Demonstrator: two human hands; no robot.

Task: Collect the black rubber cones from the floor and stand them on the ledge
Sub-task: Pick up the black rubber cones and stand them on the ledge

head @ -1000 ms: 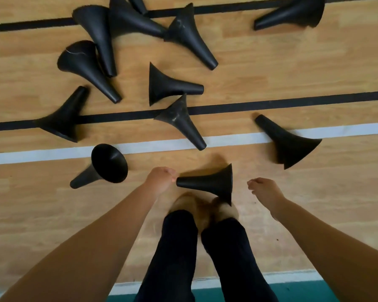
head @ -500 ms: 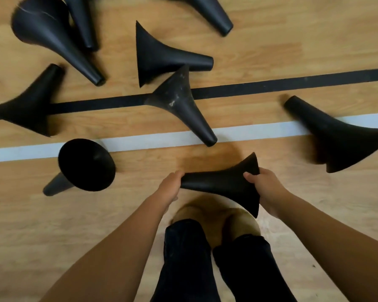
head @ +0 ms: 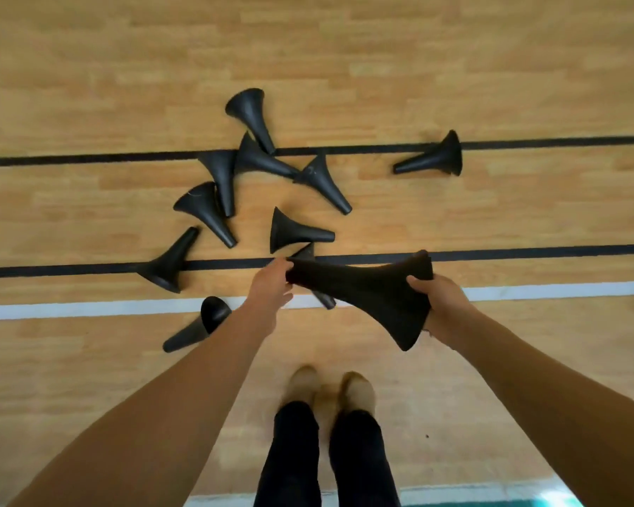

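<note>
I hold one black rubber cone [head: 363, 292] sideways up off the floor [head: 527, 221]: my left hand [head: 271, 285] grips its thin tip and my right hand [head: 440, 305] grips the rim of its wide end. Bare wood lies open to the right and around my tan shoes [head: 330, 389], crossed by a white line [head: 88, 309]. Ahead and to the left a bunch of other cones [head: 297, 234] lies tipped over, one partly hidden under the held cone, one fallen cone [head: 198, 325] just beside my left arm, and a lone cone [head: 432, 157] well off on the right.
</note>
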